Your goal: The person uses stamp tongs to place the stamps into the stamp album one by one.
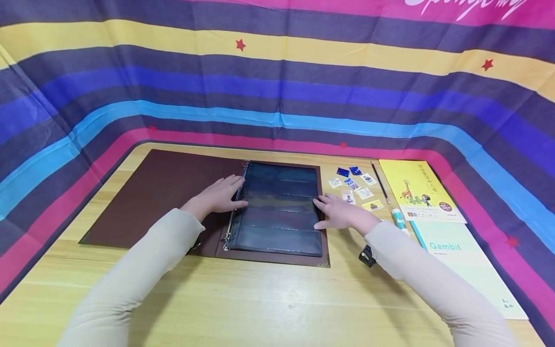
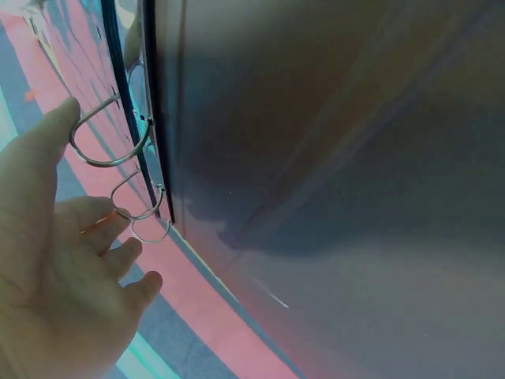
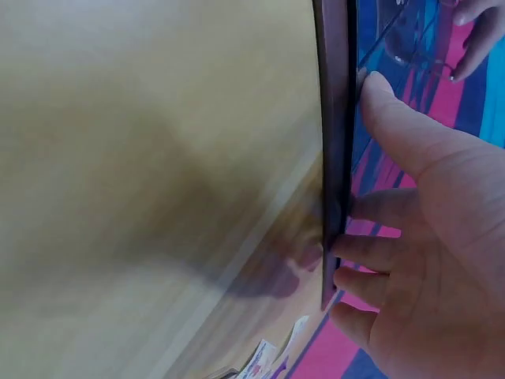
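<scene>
A brown ring-binder album (image 1: 173, 197) lies open on the table. Its right side carries black pocket pages (image 1: 277, 217) with clear horizontal strips. My left hand (image 1: 218, 195) rests at the metal rings along the spine, fingers extended and loosely spread. In the left wrist view, its thumb and fingertips are beside the rings (image 2: 110, 163). My right hand (image 1: 340, 212) touches the right edge of the pages with relaxed fingers. From the right wrist view, its fingertips meet the edge of the album (image 3: 337, 158). Neither hand grips anything.
Several small stamps (image 1: 351, 183) lie right of the album, beside a dark pencil (image 1: 380, 183). Farther right are a glue stick (image 1: 398, 219), a yellow booklet (image 1: 418, 188) and a pale green notebook (image 1: 468, 270). A striped cloth (image 1: 277, 86) stands around the table's back and sides.
</scene>
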`<state>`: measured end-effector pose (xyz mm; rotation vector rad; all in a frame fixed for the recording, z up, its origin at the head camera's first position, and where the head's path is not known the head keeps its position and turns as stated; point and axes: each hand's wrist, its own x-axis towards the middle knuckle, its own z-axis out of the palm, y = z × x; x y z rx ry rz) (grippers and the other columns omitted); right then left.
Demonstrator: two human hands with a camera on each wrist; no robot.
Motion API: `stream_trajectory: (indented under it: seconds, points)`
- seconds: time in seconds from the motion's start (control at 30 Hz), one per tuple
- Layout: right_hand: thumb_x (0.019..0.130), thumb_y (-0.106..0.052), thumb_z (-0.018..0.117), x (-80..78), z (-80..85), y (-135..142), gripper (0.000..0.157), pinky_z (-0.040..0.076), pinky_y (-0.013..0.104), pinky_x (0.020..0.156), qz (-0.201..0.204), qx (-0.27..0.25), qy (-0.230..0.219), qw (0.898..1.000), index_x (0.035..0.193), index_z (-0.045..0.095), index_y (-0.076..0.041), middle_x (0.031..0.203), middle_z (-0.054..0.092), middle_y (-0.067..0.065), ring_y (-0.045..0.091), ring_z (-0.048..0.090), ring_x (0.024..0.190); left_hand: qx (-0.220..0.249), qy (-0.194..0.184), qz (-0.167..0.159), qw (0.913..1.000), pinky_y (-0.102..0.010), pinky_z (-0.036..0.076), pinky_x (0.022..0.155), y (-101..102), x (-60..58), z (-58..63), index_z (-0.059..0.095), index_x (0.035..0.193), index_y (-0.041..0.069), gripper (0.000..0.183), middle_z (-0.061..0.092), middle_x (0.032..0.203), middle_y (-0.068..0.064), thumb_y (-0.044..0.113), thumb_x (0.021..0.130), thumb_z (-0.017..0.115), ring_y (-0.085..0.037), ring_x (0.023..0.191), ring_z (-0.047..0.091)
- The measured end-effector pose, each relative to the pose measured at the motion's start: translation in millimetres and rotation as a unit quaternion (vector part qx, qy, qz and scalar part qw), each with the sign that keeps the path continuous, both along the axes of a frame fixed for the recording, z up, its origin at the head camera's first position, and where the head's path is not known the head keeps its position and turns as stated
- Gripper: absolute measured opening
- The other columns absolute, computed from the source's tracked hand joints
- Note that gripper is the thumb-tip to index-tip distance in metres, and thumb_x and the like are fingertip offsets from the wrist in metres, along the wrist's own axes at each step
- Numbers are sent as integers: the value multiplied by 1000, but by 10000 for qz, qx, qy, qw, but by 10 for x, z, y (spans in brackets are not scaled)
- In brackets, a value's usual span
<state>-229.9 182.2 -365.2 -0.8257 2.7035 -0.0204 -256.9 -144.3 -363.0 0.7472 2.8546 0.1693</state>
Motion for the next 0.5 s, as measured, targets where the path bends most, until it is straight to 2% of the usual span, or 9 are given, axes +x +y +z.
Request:
stream_trajectory:
  seconds: [0.27, 0.5]
  points:
    - [73, -49, 52, 201, -6, 67, 76, 15, 43, 93, 398, 81, 292, 9987, 126, 29, 1, 128, 23, 23, 37, 17, 117, -54, 195, -241, 9995, -42, 12, 94, 7, 172, 8, 22, 130, 2, 77, 21, 132, -15, 52, 76, 45, -28, 121, 13]
    - [72, -50, 53, 317, -8, 114, 77, 16, 45, 92, 526, 149, 364, 9978, 127, 29, 0, 128, 23, 23, 36, 17, 117, -59, 260, -349, 9990, -41, 14, 94, 5, 331, 28, 24, 129, 1, 79, 23, 130, -17, 55, 74, 45, -28, 120, 15]
